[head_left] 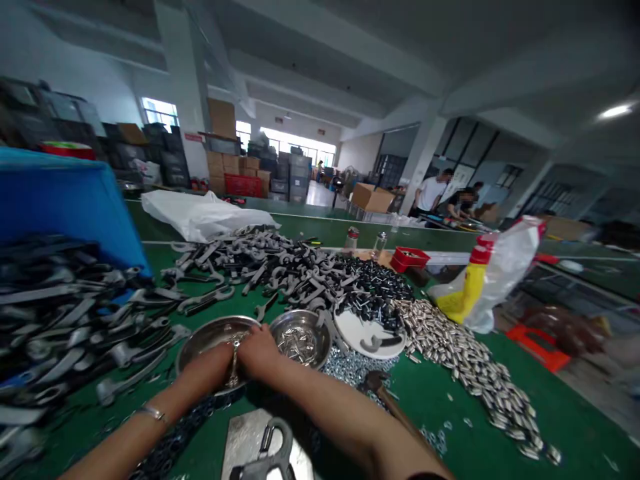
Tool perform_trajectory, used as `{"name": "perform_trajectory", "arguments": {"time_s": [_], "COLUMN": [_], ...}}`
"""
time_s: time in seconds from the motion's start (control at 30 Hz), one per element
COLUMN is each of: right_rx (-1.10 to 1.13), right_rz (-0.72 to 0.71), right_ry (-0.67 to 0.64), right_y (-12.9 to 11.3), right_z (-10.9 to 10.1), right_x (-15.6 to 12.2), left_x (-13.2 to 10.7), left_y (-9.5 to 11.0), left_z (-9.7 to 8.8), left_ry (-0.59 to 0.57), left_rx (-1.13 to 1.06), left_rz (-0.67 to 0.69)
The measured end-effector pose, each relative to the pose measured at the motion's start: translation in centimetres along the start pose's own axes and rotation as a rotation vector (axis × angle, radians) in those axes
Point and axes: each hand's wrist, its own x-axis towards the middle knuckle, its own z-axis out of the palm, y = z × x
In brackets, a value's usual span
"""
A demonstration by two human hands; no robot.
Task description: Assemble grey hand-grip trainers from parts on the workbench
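My left hand [217, 363] reaches down into the left steel bowl [193, 340], its fingers mostly hidden by the hand itself. Small shiny metal pieces [234, 363] show in the bowl between my two hands. My right hand [257, 350] is over the right side of that bowl, fingers curled in; what they hold, if anything, is hidden. Right beside it stands a second steel bowl [327, 340] with small silver pins [299, 345] inside. In front of me, a grey clamp-like metal part [283, 443] rests on a metal plate [245, 430].
Grey wrench-like parts [280, 260] are heaped behind the bowls, more beside a blue crate [110, 207]. Black parts [373, 300] surround a white dish [357, 340]. A hammer [385, 393] and piled metal cylinders [460, 347] lie right. A plastic bag [505, 267] stands beyond.
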Motion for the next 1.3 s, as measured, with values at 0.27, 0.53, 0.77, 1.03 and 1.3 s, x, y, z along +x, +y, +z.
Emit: {"name": "perform_trajectory", "arguments": {"time_s": [0.27,0.53,0.77,1.03,1.3], "right_rx": [0.203,0.753,1.221,0.919,0.619], "right_rz": [0.072,0.316,0.456,0.261,0.000], "right_ry": [0.158,0.296,0.134,0.109,0.245], "right_y": [-0.6,0.1,1.5,-1.8,-2.5], "right_z": [0.3,-3.6,-0.2,0.0,2.3], "right_x": [-1.3,-12.3,-23.5,-22.3,-20.7], "left_x": [2.3,-4.8,-16.7,-18.4,-16.3], "left_y": [-2.3,-1.3,-0.2,1.6,4.7], "left_z": [0.8,-2.4,0.7,4.2,6.8], "left_ry": [0.030,0.106,-0.015,0.003,0.121], "left_rx": [0.018,-0.359,-0.891,-0.710,0.197], "left_rz": [0.118,0.040,-0.177,-0.040,0.338]}}
